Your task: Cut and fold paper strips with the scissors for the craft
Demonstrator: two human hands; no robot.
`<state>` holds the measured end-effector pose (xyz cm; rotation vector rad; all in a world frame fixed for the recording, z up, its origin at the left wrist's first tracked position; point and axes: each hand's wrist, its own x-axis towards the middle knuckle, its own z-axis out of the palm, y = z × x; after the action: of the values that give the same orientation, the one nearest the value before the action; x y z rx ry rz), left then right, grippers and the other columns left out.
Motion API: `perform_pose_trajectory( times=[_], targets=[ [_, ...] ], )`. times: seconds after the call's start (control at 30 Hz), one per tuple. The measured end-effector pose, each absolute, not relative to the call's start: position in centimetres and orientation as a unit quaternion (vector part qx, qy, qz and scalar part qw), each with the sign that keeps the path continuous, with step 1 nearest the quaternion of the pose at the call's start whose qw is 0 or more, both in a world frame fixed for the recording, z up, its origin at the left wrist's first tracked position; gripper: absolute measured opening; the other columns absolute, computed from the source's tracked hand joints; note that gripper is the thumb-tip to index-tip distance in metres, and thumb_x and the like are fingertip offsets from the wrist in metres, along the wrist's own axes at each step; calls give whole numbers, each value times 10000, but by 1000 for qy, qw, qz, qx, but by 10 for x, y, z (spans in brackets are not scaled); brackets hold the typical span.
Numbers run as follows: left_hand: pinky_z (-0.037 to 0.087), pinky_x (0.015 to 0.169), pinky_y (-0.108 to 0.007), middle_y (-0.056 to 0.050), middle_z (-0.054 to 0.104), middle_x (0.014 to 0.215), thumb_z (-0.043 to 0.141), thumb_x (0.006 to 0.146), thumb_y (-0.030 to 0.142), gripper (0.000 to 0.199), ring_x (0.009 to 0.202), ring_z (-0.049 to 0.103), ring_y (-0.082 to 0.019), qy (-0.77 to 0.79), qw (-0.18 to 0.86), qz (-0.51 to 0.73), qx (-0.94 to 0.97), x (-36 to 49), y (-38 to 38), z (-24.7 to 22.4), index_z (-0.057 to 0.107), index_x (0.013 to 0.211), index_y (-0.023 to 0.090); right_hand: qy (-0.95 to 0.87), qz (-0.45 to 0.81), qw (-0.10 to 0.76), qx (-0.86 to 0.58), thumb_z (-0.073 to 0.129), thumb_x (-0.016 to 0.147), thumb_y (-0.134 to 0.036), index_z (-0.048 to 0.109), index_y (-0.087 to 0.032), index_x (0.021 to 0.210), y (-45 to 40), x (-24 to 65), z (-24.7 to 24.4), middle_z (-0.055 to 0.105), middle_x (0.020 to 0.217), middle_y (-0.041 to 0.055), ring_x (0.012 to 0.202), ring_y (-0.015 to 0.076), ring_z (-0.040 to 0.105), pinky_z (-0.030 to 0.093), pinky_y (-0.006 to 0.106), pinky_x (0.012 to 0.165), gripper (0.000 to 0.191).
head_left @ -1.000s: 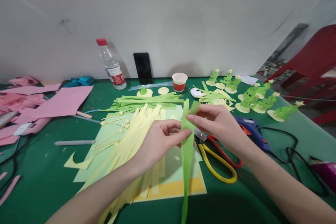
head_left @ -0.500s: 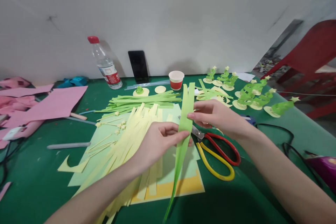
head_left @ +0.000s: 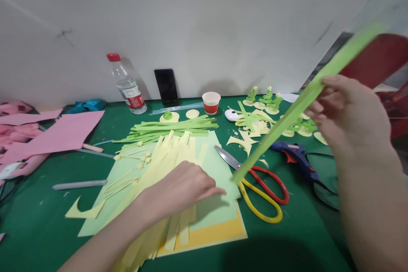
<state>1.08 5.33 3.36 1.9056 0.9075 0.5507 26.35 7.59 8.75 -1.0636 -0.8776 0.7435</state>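
While our left hand (head_left: 188, 187) hangs low over the yellow strips (head_left: 168, 153), our right hand (head_left: 347, 110) is the busy one, and it has the green strip (head_left: 283, 123) pinched between thumb and fingers! We find that strip running up past the grip to a blurred upper tip, and slanting down to the left of it, the lower end crossing in front of the scissors (head_left: 236, 165). Touching them? We cannot tell from here. The left fingers look curled, palm down, and we cannot tell whether anything sits beneath them.

Now, the risks, folks. The glue gun (head_left: 295, 153) lies just below the grip, close behind the strip's lower half, and a low pass might snag paper on its trigger. Down and left of the grip, the scissors could catch that trailing end, and a tug against them may crease or tear it. Beyond the grip stand the little spirals (head_left: 291, 129); a careless wrist, we reckon, could topple a few. And the pinch itself: it takes the strip partway along, so both ends are free to flap, and squeezing too hard might kink it. Should the left hand drop and drag, we could see the yellow strips scatter across the sheet (head_left: 223, 212).
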Motion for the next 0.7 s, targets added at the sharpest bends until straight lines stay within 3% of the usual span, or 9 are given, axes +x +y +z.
perform_pose_trajectory(
  times=[0.1, 0.17, 0.3, 0.5, 0.7],
  targets=[
    [388, 518, -234, 3, 594, 603, 445, 848, 242, 210, 536, 549, -140, 416, 390, 199, 797, 13, 55, 40, 593, 707, 193, -448, 433, 602, -499, 673, 641, -192, 527, -175, 546, 66, 244, 85, 385, 452, -67, 334, 35, 324, 188, 202, 310, 176],
    [421, 557, -236, -14, 594, 735, 350, 893, 291, 214, 646, 577, -147, 415, 432, 239, 764, 15, 53, 45, 541, 881, 197, -505, 497, 507, -491, 680, 661, -260, 560, -176, 626, 58, 227, 81, 428, 455, -70, 336, 35, 370, 235, 170, 308, 151],
    [428, 538, -221, 0, 538, 702, 308, 906, 372, 304, 597, 558, -117, 355, 517, 293, 722, 16, 45, 52, 505, 783, 177, -578, 550, 390, -460, 657, 685, -251, 517, -165, 610, 45, 198, 73, 411, 436, -81, 341, 30, 360, 250, 150, 314, 180],
    [386, 545, -219, 42, 500, 539, 341, 889, 239, 305, 513, 502, -89, 375, 444, 319, 749, 15, 40, 53, 469, 621, 169, -616, 581, 325, -421, 627, 722, -256, 522, -157, 625, 35, 185, 68, 396, 425, -81, 345, 31, 353, 250, 154, 329, 173],
    [409, 564, -206, 35, 536, 571, 371, 875, 229, 295, 556, 512, -93, 334, 546, 349, 685, 20, 38, 45, 481, 606, 175, -613, 583, 368, -387, 557, 778, -291, 450, -164, 569, 33, 181, 59, 419, 470, -60, 413, 47, 405, 339, 161, 414, 267]
  ],
)
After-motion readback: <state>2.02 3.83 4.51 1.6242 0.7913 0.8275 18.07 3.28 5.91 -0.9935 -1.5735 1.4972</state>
